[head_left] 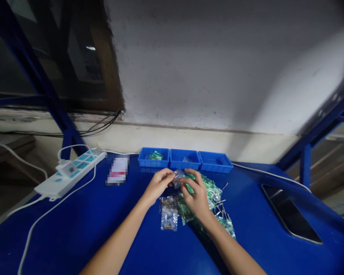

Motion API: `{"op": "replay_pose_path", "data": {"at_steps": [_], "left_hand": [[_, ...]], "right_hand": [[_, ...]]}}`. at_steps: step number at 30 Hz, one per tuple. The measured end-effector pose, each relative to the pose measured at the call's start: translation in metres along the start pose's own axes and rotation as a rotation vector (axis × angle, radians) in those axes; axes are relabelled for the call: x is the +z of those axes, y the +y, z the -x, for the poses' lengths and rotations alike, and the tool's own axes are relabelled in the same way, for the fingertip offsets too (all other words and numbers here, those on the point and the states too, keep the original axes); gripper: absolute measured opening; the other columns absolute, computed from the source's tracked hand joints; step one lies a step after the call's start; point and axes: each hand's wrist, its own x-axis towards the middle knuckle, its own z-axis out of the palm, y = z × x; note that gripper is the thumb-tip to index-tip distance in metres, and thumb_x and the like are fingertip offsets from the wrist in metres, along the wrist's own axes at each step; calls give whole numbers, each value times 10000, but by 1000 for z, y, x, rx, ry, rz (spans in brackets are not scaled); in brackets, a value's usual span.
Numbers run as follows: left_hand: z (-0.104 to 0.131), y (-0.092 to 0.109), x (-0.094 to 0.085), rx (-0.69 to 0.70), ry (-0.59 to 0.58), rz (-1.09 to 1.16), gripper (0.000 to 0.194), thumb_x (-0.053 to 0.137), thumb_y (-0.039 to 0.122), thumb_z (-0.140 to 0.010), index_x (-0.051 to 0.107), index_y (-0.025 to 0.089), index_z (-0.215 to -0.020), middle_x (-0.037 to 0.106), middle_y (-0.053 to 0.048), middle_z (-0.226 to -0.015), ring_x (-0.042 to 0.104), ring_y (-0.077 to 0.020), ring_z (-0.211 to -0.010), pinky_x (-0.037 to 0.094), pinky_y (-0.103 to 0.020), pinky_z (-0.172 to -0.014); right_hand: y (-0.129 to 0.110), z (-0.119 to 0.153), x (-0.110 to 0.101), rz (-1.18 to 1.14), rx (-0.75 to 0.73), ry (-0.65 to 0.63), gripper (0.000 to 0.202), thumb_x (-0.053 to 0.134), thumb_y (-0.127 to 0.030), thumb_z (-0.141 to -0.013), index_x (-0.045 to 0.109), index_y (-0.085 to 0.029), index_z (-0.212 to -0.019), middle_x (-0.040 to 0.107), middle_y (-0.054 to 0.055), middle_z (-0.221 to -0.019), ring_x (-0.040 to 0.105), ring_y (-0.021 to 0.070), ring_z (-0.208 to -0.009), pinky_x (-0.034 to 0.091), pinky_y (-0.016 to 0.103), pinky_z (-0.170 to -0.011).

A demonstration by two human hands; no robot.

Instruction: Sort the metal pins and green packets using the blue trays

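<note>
Between my two hands is a small clear plastic bag [177, 178], in front of the blue bins. My left hand [159, 185] pinches its left edge. At the bag's right side is my right hand [195, 191], thumb and fingers bent around the edge; whether they grip it is hard to make out. Below the hands lie clear bags with small brownish parts [169, 218]. A pile of green and clear packets [213, 190] spreads under and beside my right hand, with thin metal pieces at its right side.
Three joined blue bins [185, 159] stand at the back; the left holds a green packet, the middle a clear one. A white power strip [70, 173] with cables and a pixelated card [118, 170] are on the left. A dark phone [291, 213] lies right on the blue table [103, 225].
</note>
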Motion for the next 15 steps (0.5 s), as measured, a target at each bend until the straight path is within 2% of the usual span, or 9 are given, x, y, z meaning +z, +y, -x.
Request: {"op": "replay_pose_path", "data": {"at_steps": [4, 7, 10, 12, 15], "left_hand": [[1, 1, 0, 96, 61, 24, 209, 560, 371, -818, 559, 163, -838, 561, 19, -712, 531, -110, -641, 385, -202, -595], [1, 1, 1, 129, 37, -10, 207, 545, 367, -831, 558, 161, -821, 549, 17, -685, 528, -118, -649, 397, -213, -617], [1, 1, 2, 147, -2, -48, 225, 523, 382, -842, 558, 161, -826, 547, 11, -682, 530, -125, -651, 412, -221, -627], [1, 1, 1, 141, -7, -93, 255, 477, 406, -864, 560, 167, -900, 572, -1, -728, 546, -130, -657, 419, -225, -622], [0, 0, -4, 98, 23, -258, 318, 378, 432, -903, 546, 191, -1024, 605, -9, -755, 564, -138, -644, 412, -232, -606]], "right_hand": [[-3, -2, -3, -98, 75, -15, 231, 495, -154, -786, 615, -226, -970, 540, 75, -1032, 535, 228, -1007, 460, 380, -819], [-7, -3, -4, -238, 137, -48, 330, 555, -197, -785, 517, -219, -1112, 601, 40, -914, 573, 183, -835, 466, 331, -749], [-10, -5, -3, -282, 273, -43, 291, 558, -250, -803, 530, -189, -1087, 599, 8, -755, 546, 143, -666, 448, 273, -629], [-10, -14, -4, -292, 374, 13, 237, 551, -294, -809, 575, -166, -1007, 577, -4, -679, 506, 122, -582, 420, 246, -556], [-2, -45, -9, -275, 456, 191, 313, 569, -356, -781, 586, -142, -1008, 574, -4, -667, 483, 108, -538, 403, 233, -517]]}}
